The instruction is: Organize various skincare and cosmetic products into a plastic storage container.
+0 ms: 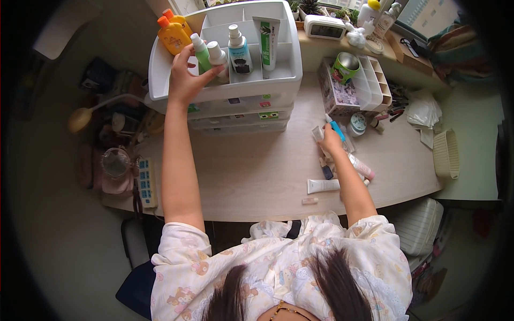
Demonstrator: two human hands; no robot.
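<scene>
At the white divided top tray (pixel 291 80) of a plastic drawer unit, my left hand (pixel 188 76) has its fingers around a green bottle (pixel 202 54) and a white-capped bottle (pixel 217 56). A blue pump bottle (pixel 241 56) and a green-and-white tube (pixel 268 46) stand in compartments beside them. Two orange-yellow bottles (pixel 173 36) are at the tray's left. On the desk, my right hand (pixel 331 140) touches a blue bottle (pixel 336 129) and a pale tube (pixel 320 138); its exact grip cannot be told. Nearby lie a dark small bottle (pixel 325 170), a white tube (pixel 323 185) and a pink-and-white tube (pixel 361 166).
A patterned organizer (pixel 341 100) with a green tin (pixel 345 68) stands at the back right, near a round jar (pixel 357 123). A woven basket (pixel 446 154) is at the right edge. A power strip (pixel 147 182) and a round mirror (pixel 115 162) are at the left.
</scene>
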